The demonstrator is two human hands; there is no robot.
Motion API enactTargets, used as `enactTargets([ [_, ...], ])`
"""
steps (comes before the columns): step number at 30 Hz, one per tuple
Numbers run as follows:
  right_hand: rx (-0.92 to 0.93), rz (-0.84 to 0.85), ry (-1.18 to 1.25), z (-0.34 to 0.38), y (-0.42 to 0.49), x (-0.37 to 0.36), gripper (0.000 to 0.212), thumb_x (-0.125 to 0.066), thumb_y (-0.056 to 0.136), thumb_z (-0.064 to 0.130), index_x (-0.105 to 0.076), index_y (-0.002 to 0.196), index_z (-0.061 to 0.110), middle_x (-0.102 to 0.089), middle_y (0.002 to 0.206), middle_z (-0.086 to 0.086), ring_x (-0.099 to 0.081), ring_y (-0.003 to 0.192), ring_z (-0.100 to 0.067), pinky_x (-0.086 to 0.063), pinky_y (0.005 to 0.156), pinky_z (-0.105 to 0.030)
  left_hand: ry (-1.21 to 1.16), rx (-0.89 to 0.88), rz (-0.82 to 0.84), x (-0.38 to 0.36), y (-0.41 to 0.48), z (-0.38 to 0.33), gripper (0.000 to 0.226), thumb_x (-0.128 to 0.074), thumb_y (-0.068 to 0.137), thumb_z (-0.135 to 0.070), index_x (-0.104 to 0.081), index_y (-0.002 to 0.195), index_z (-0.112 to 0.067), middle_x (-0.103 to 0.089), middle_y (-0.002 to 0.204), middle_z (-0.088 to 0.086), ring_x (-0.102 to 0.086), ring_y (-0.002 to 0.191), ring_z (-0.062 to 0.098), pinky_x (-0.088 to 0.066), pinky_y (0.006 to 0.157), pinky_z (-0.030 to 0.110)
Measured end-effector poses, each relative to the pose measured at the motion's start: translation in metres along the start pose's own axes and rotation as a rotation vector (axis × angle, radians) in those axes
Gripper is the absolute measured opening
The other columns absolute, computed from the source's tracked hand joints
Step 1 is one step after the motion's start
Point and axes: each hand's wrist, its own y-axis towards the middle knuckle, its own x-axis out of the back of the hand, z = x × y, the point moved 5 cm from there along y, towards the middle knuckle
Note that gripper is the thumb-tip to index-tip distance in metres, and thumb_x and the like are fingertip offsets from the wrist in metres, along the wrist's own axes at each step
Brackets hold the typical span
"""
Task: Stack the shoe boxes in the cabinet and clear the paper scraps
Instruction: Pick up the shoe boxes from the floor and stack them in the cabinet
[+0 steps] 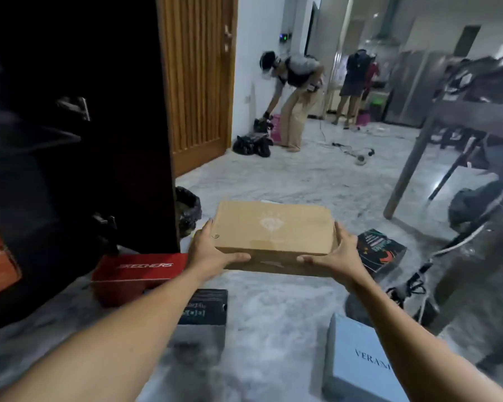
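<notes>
Brown box [273, 230] held over pale marbled floor [273, 181] — dark cabinet [70, 140] left.

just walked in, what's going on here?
A person grips a brown box by its two ends, left hand and right hand, beside the dark cabinet. Four more boxes lie on the floor: a red box against the cabinet, a black box, a blue box and a printed box. None of these is being touched.
</notes>
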Motion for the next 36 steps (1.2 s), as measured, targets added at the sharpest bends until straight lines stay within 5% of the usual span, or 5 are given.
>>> enactTargets([
  [7, 0.231, 0.193, 0.291, 0.154, -0.029, -0.075, 0.12, -0.092, 0.061, 0.01, -0.021, 0.157, 0.024, -0.046, 0.137, -0.001, -0.055, 0.097, -0.001, -0.049, 0.062, -0.004, 0.115, -0.082, -0.27, 0.202, -0.053, -0.051, 0.136, -0.093, 0.04, -0.063, -0.028, 0.155, -0.027, -0.045, 0.142, 0.0, -0.046, 0.131, 0.02, -0.043, 0.108, 0.041],
  [16, 0.481, 0.43, 0.254, 0.266, -0.044, -0.21, 0.103, -0.087, 0.048, 0.071, -0.027, 0.131, 0.07, -0.038, 0.148, 0.006, -0.049, 0.13, -0.025, -0.051, 0.099, -0.055, 0.166, -0.053, -0.601, 0.386, -0.095, -0.059, 0.113, -0.098, 0.045, -0.045, -0.044, 0.141, -0.019, -0.054, 0.121, -0.007, -0.053, 0.114, 0.016, -0.046, 0.093, 0.032],
  [26, 0.533, 0.406, 0.306, 0.321, 0.042, -0.41, 0.1, -0.079, 0.058, 0.072, -0.03, 0.143, 0.051, -0.038, 0.142, 0.005, -0.049, 0.123, -0.016, -0.054, 0.09, -0.026, 0.013, -0.013, -0.86, 0.49, 0.05, 0.043, 0.097, -0.085, 0.076, -0.029, -0.031, 0.154, -0.014, -0.048, 0.137, 0.017, -0.052, 0.125, 0.034, -0.046, 0.104, 0.047],
  [31, 0.535, 0.341, 0.366, 0.345, 0.07, -0.494, 0.092, -0.072, 0.067, 0.073, -0.017, 0.14, 0.064, -0.041, 0.14, 0.01, -0.053, 0.123, -0.015, -0.053, 0.099, -0.039, -0.055, -0.024, -0.741, 0.503, 0.124, 0.076, 0.076, -0.076, 0.085, -0.035, -0.04, 0.15, -0.017, -0.046, 0.147, 0.011, -0.054, 0.126, 0.026, -0.047, 0.103, 0.037],
  [36, 0.508, 0.414, 0.445, 0.358, 0.091, -0.544, 0.083, -0.058, 0.084, 0.067, -0.031, 0.151, 0.028, -0.038, 0.14, 0.028, -0.051, 0.13, -0.016, -0.045, 0.108, -0.043, -0.049, -0.043, -0.639, 0.5, 0.163, 0.079, 0.078, -0.071, 0.084, -0.054, -0.04, 0.151, -0.028, -0.043, 0.152, -0.001, -0.045, 0.135, 0.016, -0.039, 0.103, 0.026],
])
